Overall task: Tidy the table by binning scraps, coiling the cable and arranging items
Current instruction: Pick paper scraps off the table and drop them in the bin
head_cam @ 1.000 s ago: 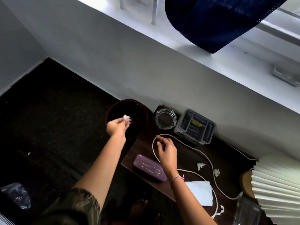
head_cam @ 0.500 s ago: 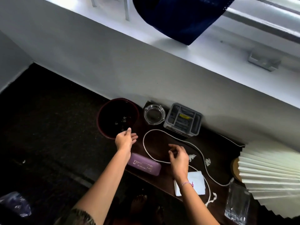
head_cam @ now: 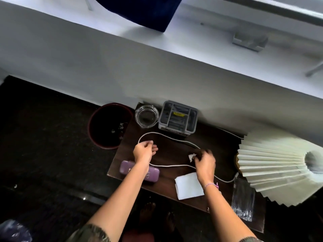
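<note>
A white cable (head_cam: 167, 137) loops across the dark wooden table (head_cam: 174, 154). My left hand (head_cam: 144, 151) hovers over the cable's left bend, fingers loosely curled and holding nothing. At the table's middle my right hand (head_cam: 204, 161) pinches a small white paper scrap (head_cam: 190, 157). A dark red bin (head_cam: 109, 125) stands on the floor off the table's left end, with a few white scraps inside. A purple case (head_cam: 153, 173) lies by the near left edge, partly under my left forearm. A folded white paper (head_cam: 188, 186) lies beside my right wrist.
A glass ashtray (head_cam: 146, 116) and a grey compartment box (head_cam: 178, 118) stand at the back by the wall. A pleated white lampshade (head_cam: 277, 166) covers the right end. A clear plastic bag (head_cam: 243, 199) lies near the front right. My bare feet (head_cam: 157, 213) show below the table edge.
My left hand has dropped its scrap into the bin and come back over the table to the cable. My right hand has moved right and closed on a scrap.
</note>
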Action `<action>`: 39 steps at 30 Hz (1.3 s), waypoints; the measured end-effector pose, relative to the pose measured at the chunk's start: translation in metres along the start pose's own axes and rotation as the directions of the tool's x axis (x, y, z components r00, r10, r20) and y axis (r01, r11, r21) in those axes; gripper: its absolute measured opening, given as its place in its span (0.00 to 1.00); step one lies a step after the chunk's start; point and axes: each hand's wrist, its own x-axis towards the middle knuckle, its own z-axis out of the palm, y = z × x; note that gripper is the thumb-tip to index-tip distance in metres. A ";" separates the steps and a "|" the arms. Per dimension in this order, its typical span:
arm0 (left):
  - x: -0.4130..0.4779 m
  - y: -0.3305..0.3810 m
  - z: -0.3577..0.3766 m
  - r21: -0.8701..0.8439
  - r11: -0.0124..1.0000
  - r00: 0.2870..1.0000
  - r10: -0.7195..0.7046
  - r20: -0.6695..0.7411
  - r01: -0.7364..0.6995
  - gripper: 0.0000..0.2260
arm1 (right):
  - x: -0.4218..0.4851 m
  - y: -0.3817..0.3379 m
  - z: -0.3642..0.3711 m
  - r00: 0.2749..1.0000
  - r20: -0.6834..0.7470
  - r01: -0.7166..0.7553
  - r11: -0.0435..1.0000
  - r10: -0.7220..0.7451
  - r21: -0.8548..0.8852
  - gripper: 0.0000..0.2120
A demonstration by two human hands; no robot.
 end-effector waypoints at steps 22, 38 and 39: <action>-0.011 -0.012 0.015 0.072 0.997 0.997 -0.034 0.065 0.029 0.09 | -0.004 -0.018 0.015 0.999 -0.008 0.037 0.987 -0.036 0.156 0.09; -0.019 0.009 -0.019 -0.215 0.976 0.993 -0.009 0.118 0.034 0.07 | -0.028 -0.092 0.049 0.980 0.087 0.124 0.887 -0.181 0.445 0.10; -0.017 0.009 -0.023 -0.217 0.976 0.994 -0.005 0.105 0.028 0.06 | -0.029 -0.093 0.051 0.974 0.104 0.132 0.881 -0.199 0.455 0.09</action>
